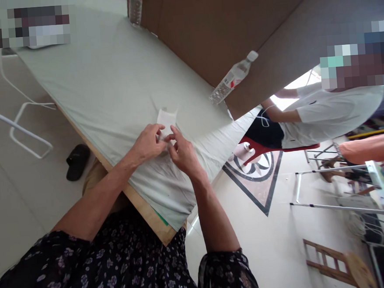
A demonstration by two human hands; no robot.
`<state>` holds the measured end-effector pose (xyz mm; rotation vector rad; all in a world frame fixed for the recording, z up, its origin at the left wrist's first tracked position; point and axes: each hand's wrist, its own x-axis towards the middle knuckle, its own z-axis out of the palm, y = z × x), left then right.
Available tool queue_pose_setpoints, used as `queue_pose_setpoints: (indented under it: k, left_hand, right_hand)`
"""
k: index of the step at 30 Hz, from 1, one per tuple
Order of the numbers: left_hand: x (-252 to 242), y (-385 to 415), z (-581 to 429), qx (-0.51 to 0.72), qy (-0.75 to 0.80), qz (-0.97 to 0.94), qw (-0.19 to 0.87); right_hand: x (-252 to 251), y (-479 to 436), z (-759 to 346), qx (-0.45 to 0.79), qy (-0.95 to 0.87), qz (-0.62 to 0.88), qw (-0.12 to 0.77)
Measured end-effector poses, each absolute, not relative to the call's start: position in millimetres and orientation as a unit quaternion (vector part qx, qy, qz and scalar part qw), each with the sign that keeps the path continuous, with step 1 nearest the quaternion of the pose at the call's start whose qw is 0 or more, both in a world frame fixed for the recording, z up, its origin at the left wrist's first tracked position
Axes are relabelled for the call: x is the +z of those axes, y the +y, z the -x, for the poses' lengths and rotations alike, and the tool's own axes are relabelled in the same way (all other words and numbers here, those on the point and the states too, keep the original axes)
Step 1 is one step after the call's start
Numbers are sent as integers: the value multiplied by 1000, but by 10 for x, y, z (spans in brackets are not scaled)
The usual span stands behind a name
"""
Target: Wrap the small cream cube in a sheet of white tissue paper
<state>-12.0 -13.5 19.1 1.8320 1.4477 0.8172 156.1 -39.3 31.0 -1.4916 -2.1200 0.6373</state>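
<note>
Table [159, 234]: wooden edge [139, 204] exposed at the wearer's side; pale cloth [91, 67] spread wide ahead. Brown panel [184, 35]: stood on the cloth. Capped clear bottle [233, 78]: placed beside panel; contents not discernible; red-and-white label [231, 81] unreadable. Left hand [150, 142], right hand [182, 151]: fingers curled, held close together; grip cannot be told. White slip [166, 118]: laid on cloth at the fingertips.

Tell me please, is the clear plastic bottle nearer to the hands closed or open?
Closed: a white plastic cap sits on the clear plastic bottle. Whether it is screwed tight, I cannot tell.
</note>
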Motion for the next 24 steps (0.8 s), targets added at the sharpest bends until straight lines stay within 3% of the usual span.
queue_pose_setpoints:
  k: [5,14,18,24]
  left_hand:
    - [189,-125,96,341,565,-680,318]
    - [55,-149,8,344,556,-708,268]
    - [83,-131,-7,306,556,-748,193]
    - [131,-65,31,260,523,-791,182]
  right_hand:
    - [307,-412,-1549,191,-789,549,199]
    - [155,-361,-1723,389,-670,518,363]
    - [110,-235,-1813,355,-597,561,450]
    - [89,-24,-1788,240,-691,571,373]
